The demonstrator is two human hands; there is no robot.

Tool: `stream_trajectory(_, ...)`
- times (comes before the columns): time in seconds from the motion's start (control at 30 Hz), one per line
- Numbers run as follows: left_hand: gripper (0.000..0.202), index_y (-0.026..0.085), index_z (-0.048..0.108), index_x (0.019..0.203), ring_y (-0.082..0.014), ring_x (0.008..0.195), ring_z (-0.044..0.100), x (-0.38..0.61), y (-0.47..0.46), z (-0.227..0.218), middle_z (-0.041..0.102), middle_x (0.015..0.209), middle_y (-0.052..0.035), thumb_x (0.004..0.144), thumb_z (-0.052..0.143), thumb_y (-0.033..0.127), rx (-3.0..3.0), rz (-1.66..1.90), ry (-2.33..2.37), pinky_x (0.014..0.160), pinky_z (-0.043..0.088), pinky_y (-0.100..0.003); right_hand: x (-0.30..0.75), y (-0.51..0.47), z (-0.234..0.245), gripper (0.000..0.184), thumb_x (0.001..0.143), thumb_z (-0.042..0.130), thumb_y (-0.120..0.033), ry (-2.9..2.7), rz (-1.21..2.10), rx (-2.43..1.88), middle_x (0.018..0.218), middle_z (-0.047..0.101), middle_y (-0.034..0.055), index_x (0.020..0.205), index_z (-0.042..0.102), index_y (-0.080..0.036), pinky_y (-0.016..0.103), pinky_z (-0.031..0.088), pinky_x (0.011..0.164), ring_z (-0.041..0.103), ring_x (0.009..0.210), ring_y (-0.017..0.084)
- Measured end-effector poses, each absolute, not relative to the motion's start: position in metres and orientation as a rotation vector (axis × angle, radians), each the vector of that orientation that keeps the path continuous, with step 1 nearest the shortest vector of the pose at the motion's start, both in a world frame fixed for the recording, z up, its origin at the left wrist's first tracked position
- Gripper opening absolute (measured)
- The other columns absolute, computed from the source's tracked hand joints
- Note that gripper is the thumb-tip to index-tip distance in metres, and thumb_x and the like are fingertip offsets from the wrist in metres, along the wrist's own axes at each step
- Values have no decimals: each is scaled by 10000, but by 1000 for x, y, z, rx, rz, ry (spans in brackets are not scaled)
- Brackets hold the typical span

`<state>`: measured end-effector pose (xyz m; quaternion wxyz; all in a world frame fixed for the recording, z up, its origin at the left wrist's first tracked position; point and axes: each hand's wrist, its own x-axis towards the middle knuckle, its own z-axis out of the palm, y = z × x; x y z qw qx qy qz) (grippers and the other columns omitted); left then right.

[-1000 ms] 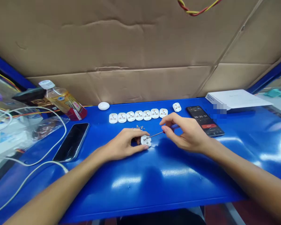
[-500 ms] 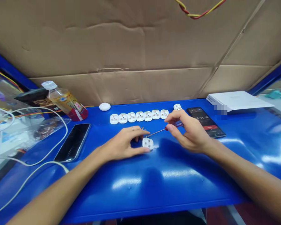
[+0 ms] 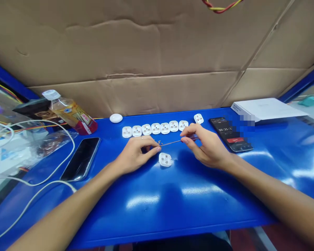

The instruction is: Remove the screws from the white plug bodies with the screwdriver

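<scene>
My right hand point(image 3: 208, 146) is closed around the handle of a screwdriver point(image 3: 171, 142), whose thin metal shaft points left. The shaft's tip reaches the fingertips of my left hand point(image 3: 137, 153). There my left thumb and forefinger are pinched together; whatever lies between them is too small to make out. Just behind those fingertips is a small heap of screws point(image 3: 160, 142). A white square plug part point(image 3: 165, 159) with metal pieces inside lies on the blue table point(image 3: 170, 216), in front of the shaft, touched by neither hand.
Several similar white parts point(image 3: 155, 128) form a row behind my hands; another single part point(image 3: 198, 118) lies farther right. Phones lie at left point(image 3: 81, 158) and right point(image 3: 231, 134). A drink bottle point(image 3: 72, 113), a white oval object point(image 3: 116, 118), white cables point(image 3: 42, 184) and a white box point(image 3: 269, 108) surround them.
My left hand has left the plug part and drawn back slightly, its thumb closing toward the forefinger. The screwdriver's tip has moved away from the part, up and left to my left fingertips.
</scene>
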<state>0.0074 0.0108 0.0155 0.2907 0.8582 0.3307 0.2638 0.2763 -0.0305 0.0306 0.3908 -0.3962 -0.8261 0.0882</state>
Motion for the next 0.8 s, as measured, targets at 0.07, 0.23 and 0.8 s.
stream_trajectory(0.07,179,185,795,996,-162,757,650,8,10,14,769,904,-53,957,704,334,2298,724,931,704,493,-284,276,-30,28,54,1037,549,-261,-2098,232,-1015,954,693,41,1079,569,-234,306,553,715,654,783,177)
stream_trajectory(0.23,165,186,804,993,-152,750,639,9,10,13,761,894,-47,957,709,316,2263,740,932,708,489,-277,274,-29,27,51,1037,546,-244,-2109,241,-1009,973,701,46,1083,565,-233,305,554,723,663,806,180)
stream_trajectory(0.8,328,169,772,1164,-162,761,618,3,19,14,751,989,-66,1038,548,374,2315,846,1085,752,487,-296,283,-24,32,113,1040,542,-325,-2007,180,-1137,775,699,-9,1029,608,-234,253,484,564,628,588,138)
